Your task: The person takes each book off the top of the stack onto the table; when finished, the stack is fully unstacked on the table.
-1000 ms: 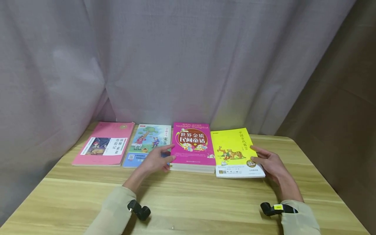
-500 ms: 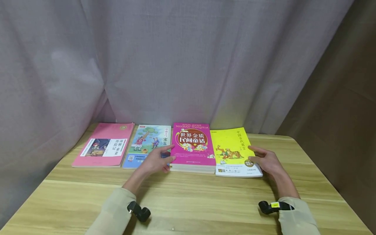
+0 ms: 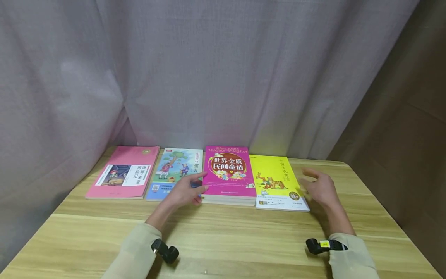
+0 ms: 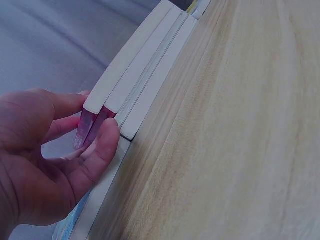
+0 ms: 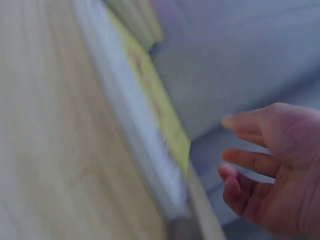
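Left hand (image 3: 184, 190) is at the left edge of the magenta book (image 3: 230, 186), fingers spread, tips against its side; right hand (image 3: 323, 188) hangs just off the yellow book (image 3: 275, 162), fingers loosely bent. Tabletop (image 3: 244, 240) runs wide in front. Four covers face up: magenta, yellow, one pink book (image 3: 130, 155), one blue-and-white book (image 3: 189, 159).
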Demonstrator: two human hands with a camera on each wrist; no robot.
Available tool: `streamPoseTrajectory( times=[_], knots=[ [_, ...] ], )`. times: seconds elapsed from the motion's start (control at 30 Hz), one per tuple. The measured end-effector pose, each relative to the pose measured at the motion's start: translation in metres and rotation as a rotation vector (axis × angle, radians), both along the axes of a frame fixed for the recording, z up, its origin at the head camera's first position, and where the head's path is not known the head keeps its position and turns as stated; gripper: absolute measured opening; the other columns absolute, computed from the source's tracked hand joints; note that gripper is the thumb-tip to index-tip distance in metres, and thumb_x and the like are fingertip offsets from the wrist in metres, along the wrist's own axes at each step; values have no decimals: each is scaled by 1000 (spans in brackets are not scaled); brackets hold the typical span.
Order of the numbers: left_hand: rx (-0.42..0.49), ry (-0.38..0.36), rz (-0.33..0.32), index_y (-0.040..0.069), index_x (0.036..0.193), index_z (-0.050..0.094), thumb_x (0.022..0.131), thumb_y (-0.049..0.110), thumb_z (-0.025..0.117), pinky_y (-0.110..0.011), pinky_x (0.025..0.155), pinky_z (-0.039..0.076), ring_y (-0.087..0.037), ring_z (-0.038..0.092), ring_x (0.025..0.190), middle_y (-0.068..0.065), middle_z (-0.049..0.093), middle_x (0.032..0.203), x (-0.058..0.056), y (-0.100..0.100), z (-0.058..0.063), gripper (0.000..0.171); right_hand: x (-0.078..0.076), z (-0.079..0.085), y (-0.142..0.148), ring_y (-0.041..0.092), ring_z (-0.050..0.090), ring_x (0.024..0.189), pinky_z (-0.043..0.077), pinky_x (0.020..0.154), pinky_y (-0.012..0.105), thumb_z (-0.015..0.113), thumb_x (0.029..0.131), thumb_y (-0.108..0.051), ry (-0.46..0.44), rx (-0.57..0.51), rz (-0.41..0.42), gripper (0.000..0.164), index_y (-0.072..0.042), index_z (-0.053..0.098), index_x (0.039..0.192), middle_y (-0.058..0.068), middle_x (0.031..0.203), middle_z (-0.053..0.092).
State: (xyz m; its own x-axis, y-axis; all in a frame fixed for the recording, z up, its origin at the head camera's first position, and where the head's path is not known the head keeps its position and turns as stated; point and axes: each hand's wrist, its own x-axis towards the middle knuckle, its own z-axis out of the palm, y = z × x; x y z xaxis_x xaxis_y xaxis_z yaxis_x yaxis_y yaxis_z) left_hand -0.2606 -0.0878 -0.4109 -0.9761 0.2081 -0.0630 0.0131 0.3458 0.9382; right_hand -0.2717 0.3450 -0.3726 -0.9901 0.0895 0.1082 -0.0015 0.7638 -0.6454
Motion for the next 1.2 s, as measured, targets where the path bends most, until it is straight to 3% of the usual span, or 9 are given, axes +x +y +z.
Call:
streamPoseTrajectory(
  times=[0.1, 0.2, 0.33, 0.5, 0.7, 0.83, 0.97, 1.2],
  knots=[
    [-3, 0, 2, 24, 158, 52, 102, 15, 71, -34, 62, 65, -21, 68, 66, -20, 63, 141, 0, 0, 0, 60, 4, 11, -13, 24, 67, 95, 55, 68, 28, 62, 107, -34, 76, -63, 31, 58, -5, 51, 156, 28, 148, 59],
    [-5, 0, 6, 23, 158, 52, 102, 15, 71, -33, 62, 65, -21, 67, 66, -20, 63, 141, 0, -1, 0, 59, 6, 18, -31, 13, 66, 86, 59, 65, 28, 63, 106, -37, 89, -151, 87, 57, -8, 54, 155, 28, 142, 64],
    [-5, 2, 8, 22, 158, 52, 102, 15, 71, -34, 62, 65, -21, 67, 66, -21, 63, 141, 1, -2, 0, 59, 5, 16, -55, 22, 71, 88, 64, 71, 35, 65, 106, -36, 58, -220, 156, 56, -9, 55, 154, 27, 135, 66],
    [-2, 4, 1, 22, 158, 51, 102, 15, 71, -34, 62, 65, -21, 67, 66, -21, 62, 141, 0, -2, -1, 60, 2, 3, -79, 30, 74, 96, 65, 75, 33, 66, 106, -31, -16, -301, 252, 54, -7, 55, 154, 29, 130, 66],
    [10, -3, 2, 23, 158, 51, 101, 15, 71, -33, 63, 65, -21, 67, 66, -22, 61, 144, 0, -3, 0, 61, -5, -14, -102, 24, 72, 91, 63, 72, 29, 70, 103, -29, -100, -354, 341, 56, -8, 56, 153, 30, 138, 62],
    [26, -7, -1, 22, 158, 51, 101, 15, 71, -33, 64, 65, -21, 67, 68, -21, 62, 142, 0, -2, -1, 61, -9, -21, -111, 20, 67, 80, 59, 66, 27, 73, 101, -32, -117, -345, 340, 56, -12, 59, 152, 27, 137, 62],
    [30, 1, -5, 22, 158, 52, 101, 15, 72, -34, 64, 65, -21, 67, 67, -20, 63, 140, 0, -1, -1, 61, -11, -23, -116, 17, 66, 82, 54, 70, 27, 76, 98, -40, -134, -313, 307, 57, -18, 63, 149, 19, 126, 72],
    [35, 9, -7, 22, 158, 52, 101, 15, 71, -34, 64, 65, -21, 67, 67, -20, 64, 138, 0, -1, -2, 60, -14, -26, -124, 19, 64, 64, 50, 55, 25, 81, 94, -38, -180, -314, 244, 61, -21, 63, 149, 18, 115, 74]
  ],
)
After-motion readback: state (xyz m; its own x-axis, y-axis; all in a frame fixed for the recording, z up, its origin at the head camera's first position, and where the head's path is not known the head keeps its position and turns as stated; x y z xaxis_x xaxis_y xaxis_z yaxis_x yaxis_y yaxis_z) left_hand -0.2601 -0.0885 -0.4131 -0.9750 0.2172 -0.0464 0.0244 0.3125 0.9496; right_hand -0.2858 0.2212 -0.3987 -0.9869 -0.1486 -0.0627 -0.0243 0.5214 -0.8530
